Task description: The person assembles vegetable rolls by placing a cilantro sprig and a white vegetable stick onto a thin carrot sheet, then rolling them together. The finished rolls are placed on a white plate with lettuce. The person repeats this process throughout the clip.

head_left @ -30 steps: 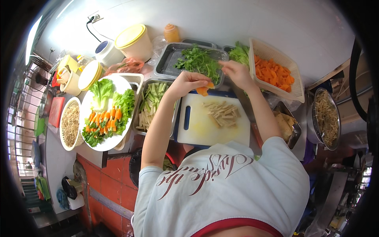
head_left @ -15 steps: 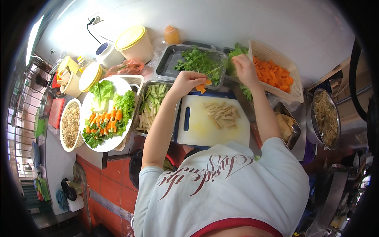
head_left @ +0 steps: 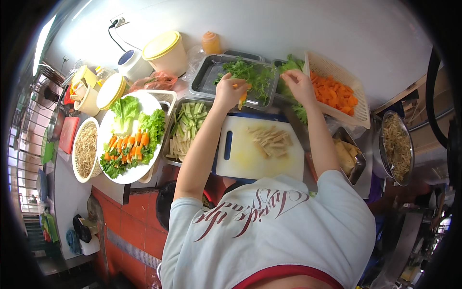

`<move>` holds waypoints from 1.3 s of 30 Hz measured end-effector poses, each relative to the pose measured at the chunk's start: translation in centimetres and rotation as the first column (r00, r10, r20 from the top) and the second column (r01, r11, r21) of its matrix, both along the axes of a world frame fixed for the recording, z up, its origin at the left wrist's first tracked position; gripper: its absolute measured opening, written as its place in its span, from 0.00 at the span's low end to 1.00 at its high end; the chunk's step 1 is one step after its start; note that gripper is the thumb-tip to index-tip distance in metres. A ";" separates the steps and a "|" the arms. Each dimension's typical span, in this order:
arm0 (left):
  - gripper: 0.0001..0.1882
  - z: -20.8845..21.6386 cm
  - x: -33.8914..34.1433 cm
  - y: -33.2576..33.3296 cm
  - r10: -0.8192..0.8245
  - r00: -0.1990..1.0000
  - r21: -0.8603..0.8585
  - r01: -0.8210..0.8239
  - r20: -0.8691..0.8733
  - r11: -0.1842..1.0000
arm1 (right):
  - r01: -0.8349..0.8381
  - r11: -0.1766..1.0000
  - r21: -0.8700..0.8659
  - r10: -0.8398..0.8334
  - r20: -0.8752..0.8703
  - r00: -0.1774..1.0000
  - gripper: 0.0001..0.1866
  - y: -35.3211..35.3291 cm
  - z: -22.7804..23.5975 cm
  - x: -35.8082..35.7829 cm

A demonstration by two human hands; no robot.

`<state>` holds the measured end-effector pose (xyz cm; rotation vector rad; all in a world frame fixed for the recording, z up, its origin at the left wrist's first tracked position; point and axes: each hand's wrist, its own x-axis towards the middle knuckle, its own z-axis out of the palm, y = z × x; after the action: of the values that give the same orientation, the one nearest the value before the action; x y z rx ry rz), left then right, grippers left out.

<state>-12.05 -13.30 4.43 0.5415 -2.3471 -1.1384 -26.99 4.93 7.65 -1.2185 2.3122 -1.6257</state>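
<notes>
I have the left hand (head_left: 229, 91) pinched on a carrot slice (head_left: 242, 99), which hangs from its fingertips just in front of the herbs (head_left: 246, 70). These lie in the dark tray (head_left: 204, 81). The right hand (head_left: 299, 86) is raised beside that tray's right end, near the lettuce (head_left: 292, 63); its fingers curl inward, but I cannot tell whether they meet or grip anything.

On the counter below the hands I see the white board (head_left: 236, 161), with pale strips (head_left: 270, 139) heaped on it. More carrot pieces (head_left: 334, 94) fill the basket (head_left: 364, 115) to the right, and carrot rolls (head_left: 126, 148) sit on greens on the white plate (head_left: 127, 180) to the left.

For writing, I get large, flowing dark red script (head_left: 257, 207) slanting across the pale shirt (head_left: 269, 245). Any marks on the lidded tub (head_left: 168, 59) or the orange bottle (head_left: 211, 44) are too small for me to make out.
</notes>
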 end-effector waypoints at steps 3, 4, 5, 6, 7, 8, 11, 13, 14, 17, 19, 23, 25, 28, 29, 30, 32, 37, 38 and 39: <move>0.15 -0.4 1.2 0.6 -0.098 0.992 0.459 0.126 -0.084 0.879 | -0.099 0.994 -0.052 0.099 0.001 0.995 0.08 -0.4 -0.5 1.0; 0.15 -0.8 1.6 0.8 -0.094 0.983 0.552 0.168 -0.160 0.817 | -0.155 0.986 -0.062 0.156 0.016 0.988 0.08 -0.5 -0.6 1.6; 0.16 -1.4 2.4 1.4 -0.078 0.969 0.634 0.214 -0.235 0.743 | -0.211 0.975 -0.073 0.214 0.031 0.976 0.08 -0.6 -0.7 2.2; 0.16 -1.6 3.1 2.1 -0.057 0.950 0.702 0.266 -0.306 0.660 | -0.263 0.961 -0.087 0.267 0.046 0.962 0.07 -0.6 -0.9 2.9; 0.17 -1.8 3.6 2.6 -0.039 0.967 0.723 0.215 -0.252 0.657 | -0.309 0.945 -0.110 0.315 0.037 0.948 0.07 -0.7 -0.8 3.8; 0.17 -2.1 4.2 2.8 -0.055 0.960 0.735 0.246 -0.274 0.632 | -0.360 0.927 -0.108 0.363 0.006 0.932 0.06 -0.9 -1.1 4.3; 0.18 -2.1 6.2 3.8 -0.097 0.951 0.733 0.288 -0.293 0.616 | -0.393 0.918 0.048 0.396 -0.113 0.911 0.05 -0.6 0.1 6.9; 0.18 -1.6 7.3 4.3 -0.130 0.948 0.682 0.300 -0.290 0.667 | -0.428 0.896 0.119 0.443 -0.153 0.883 0.04 -0.5 0.0 7.8; 0.19 -1.6 7.7 4.5 -0.147 0.947 0.656 0.306 -0.287 0.690 | -0.446 0.885 0.133 0.464 -0.188 0.866 0.04 -0.5 -0.1 8.2; 0.21 -2.1 9.1 5.0 -0.123 0.964 0.647 0.249 -0.234 0.720 | -0.498 0.848 0.179 0.529 -0.243 0.813 0.05 -0.5 0.1 9.4; 0.20 -1.7 9.9 5.9 -0.095 0.974 0.647 0.207 -0.204 0.734 | -0.507 0.831 0.229 0.555 -0.275 0.785 0.05 -0.6 -0.4 9.7; 0.16 -1.7 11.0 7.0 0.005 0.978 0.642 0.133 -0.209 0.755 | -0.541 0.802 0.255 0.596 -0.404 0.694 0.05 -0.9 -1.7 10.0; 0.14 -2.4 11.4 7.3 0.050 0.971 0.682 0.127 -0.234 0.720 | -0.535 0.800 0.272 0.597 -0.450 0.664 0.06 -0.9 -1.7 10.6; 0.11 -3.3 12.1 7.5 0.062 0.968 0.661 0.118 -0.243 0.741 | -0.548 0.795 0.259 0.604 -0.420 0.678 0.07 -0.6 -1.8 11.3; 0.11 -3.4 12.4 7.7 0.074 0.968 0.667 0.107 -0.238 0.737 | -0.555 0.794 0.248 0.606 -0.393 0.691 0.08 -0.6 -1.8 11.4; 0.11 -3.4 12.7 7.8 0.085 0.969 0.673 0.098 -0.234 0.733 | -0.558 0.811 0.177 0.585 -0.252 0.771 0.08 -0.6 -2.0 11.2; 0.10 -3.1 13.2 8.2 0.090 0.966 0.680 0.102 -0.241 0.726 | -0.525 0.850 0.041 0.523 0.058 0.850 0.10 -0.7 -2.9 10.5; 0.08 -2.5 14.4 9.1 0.068 0.955 0.674 0.151 -0.287 0.723 | -0.719 0.695 0.028 0.334 0.872 0.357 0.30 -0.5 -5.9 10.6; 0.08 -2.7 14.5 9.2 0.046 0.956 0.665 0.166 -0.289 0.728 | -0.697 0.715 -0.052 0.341 0.897 0.282 0.29 -0.4 -6.3 10.9; 0.07 -3.0 14.8 9.2 0.030 0.957 0.658 0.174 -0.287 0.732 | -0.672 0.729 -0.132 0.350 0.915 0.200 0.28 -0.5 -6.2 11.6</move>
<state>2.73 -4.09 1.39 0.4788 -1.6639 -1.9885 -15.40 4.39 1.43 -0.5993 1.1293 -1.1065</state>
